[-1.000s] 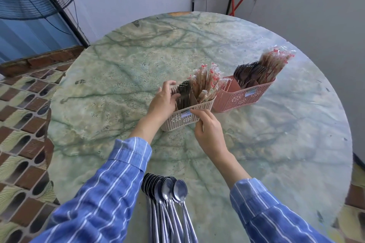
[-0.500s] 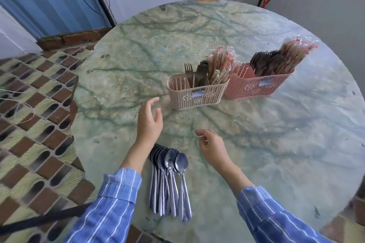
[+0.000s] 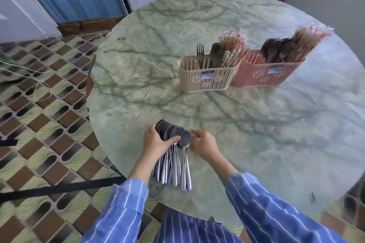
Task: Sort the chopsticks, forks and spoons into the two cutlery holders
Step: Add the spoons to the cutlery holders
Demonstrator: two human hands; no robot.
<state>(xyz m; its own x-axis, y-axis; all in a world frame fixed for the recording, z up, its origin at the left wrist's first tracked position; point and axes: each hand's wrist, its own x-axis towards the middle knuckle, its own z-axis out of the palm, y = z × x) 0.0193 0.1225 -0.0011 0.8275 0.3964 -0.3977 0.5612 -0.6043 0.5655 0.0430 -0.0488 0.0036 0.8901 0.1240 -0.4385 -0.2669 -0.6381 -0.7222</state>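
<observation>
— Steel spoons, a whole sheaf of them, lie at the near edge of the green marble-patterned table, bowls pointing away from the person. Which step would you call this?

— Gathering them up, I'd say. The left hand grips the sheaf at the necks, thumb laid across the top. The right hand curls in against the outermost spoon. Whether it has hold or only touches, I cannot tell.

— And farther out?

— The beige holder stands near the middle, with forks and wrapped chopsticks upright in it and its left compartment looking bare. Just beside it on the right is the pink holder, likewise stocked with forks and chopsticks.

— So only the spoons are left to sort.

— It looks so. Next the bundle wants squeezing from both sides, lifting, and sharing between the two holders. A slack grip could let those smooth handles fan out.
</observation>
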